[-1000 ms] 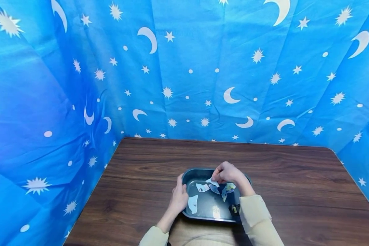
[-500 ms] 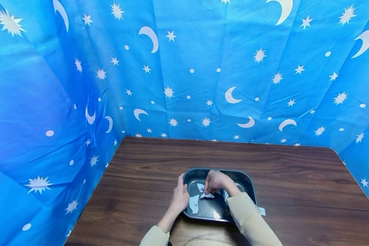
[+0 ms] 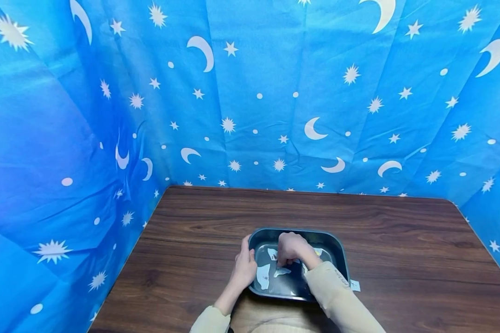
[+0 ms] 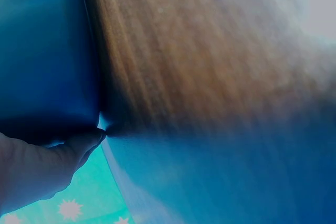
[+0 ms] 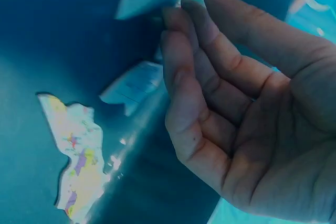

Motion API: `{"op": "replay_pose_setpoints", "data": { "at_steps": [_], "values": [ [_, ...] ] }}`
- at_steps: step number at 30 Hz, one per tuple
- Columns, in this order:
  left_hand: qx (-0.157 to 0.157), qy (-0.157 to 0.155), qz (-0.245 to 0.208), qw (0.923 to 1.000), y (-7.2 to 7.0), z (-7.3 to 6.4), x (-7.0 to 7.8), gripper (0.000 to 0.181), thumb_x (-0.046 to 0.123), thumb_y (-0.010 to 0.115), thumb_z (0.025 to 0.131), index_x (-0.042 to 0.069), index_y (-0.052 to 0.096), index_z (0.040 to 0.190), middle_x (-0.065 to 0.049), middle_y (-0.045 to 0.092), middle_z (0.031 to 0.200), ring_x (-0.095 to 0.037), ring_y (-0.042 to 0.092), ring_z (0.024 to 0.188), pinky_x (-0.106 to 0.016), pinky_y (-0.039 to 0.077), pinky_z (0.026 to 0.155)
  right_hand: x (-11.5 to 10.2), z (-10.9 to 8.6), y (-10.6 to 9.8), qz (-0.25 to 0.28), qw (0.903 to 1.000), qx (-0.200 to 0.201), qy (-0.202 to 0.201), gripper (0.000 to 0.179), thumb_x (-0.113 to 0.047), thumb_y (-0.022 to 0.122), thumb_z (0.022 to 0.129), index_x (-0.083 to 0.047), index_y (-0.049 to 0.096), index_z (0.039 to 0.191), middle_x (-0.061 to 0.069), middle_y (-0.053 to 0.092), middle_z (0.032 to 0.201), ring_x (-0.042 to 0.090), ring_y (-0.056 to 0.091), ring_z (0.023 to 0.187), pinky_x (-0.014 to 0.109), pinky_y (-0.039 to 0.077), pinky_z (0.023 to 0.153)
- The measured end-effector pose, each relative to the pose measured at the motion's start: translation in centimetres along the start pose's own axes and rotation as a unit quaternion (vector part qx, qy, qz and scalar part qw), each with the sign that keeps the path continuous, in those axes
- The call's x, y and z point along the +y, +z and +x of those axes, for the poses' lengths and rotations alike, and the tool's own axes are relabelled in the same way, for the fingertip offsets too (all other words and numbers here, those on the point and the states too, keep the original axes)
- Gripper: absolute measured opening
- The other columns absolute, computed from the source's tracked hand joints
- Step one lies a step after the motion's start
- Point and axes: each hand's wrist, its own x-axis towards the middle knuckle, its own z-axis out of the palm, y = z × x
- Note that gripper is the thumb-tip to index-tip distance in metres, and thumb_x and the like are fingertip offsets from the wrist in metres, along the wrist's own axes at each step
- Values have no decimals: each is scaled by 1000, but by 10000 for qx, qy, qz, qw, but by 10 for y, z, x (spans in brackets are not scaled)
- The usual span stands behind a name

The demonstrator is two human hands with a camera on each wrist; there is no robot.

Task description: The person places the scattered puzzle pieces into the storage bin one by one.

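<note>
A dark rectangular tray lies on the table with several torn paper scraps in it. My left hand grips the tray's left wall, thumb at the inner side. Inside the tray, my right hand hovers with loosely curled fingers; in the right wrist view the thumb stands apart from them. Just below its fingertips lies a small whitish scrap. A larger white scrap is at the tray's left, and a printed one behind it. A colourful scrap lies right of the hand, partly hidden in the head view.
The brown wood-grain table extends on both sides of the tray. A white paper piece shows beside the tray's right wall. Blue cloth with moons and stars hangs behind and around the table.
My right hand has carried a whitish scrap from the back of the tray toward the front left and let it go there. The left hand keeps its grip on the tray.
</note>
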Motion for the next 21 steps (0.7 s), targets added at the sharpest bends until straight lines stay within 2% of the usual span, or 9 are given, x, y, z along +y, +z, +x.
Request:
{"op": "replay_pose_setpoints", "data": {
  "at_steps": [5, 11, 13, 16, 21],
  "values": [
    [63, -11, -18, 10000, 1, 0, -1, 37, -2, 38, 95, 2, 37, 132, -27, 53, 122, -41, 49, 113, -54, 38, 93, 12, -14, -17, 595, 9976, 165, -318, 12, -6, 74, 73, -9, 69, 63, -3, 62, 58, 10, 56, 54, 24, 44, 51],
    [-67, -92, -73, 9999, 2, 0, -2, 37, 0, 37, 96, 2, 35, 133, -26, 50, 127, -41, 46, 117, -54, 36, 96, 38, -31, -35, 1512, 9876, 237, -338, 7, -4, 71, 77, -4, 68, 70, -1, 59, 62, 11, 53, 57, 30, 50, 56],
    [-107, -136, -103, 9998, 2, 0, -2, 38, 0, 36, 96, 2, 34, 134, -26, 49, 128, -41, 45, 118, -54, 35, 96, 49, -36, -39, 1955, 9798, 218, -363, 4, -2, 69, 78, -1, 68, 74, 0, 59, 63, 12, 52, 57, 32, 51, 57],
    [-129, -133, -156, 9997, 2, 0, -2, 37, 0, 36, 96, 2, 34, 134, -26, 48, 128, -41, 44, 119, -55, 34, 97, 66, -42, -44, 2660, 9628, 246, -397, 5, 0, 67, 79, 5, 67, 79, 3, 59, 65, 13, 52, 58, 33, 51, 58],
    [-156, -97, -202, 9996, 2, 1, -1, 37, 0, 36, 96, 2, 34, 134, -27, 48, 128, -41, 44, 119, -55, 34, 97, 90, -55, -48, 3304, 9407, 739, -215, 11, -4, 65, 83, 6, 66, 86, 7, 62, 72, 18, 57, 65, 35, 52, 63]
  ]
}}
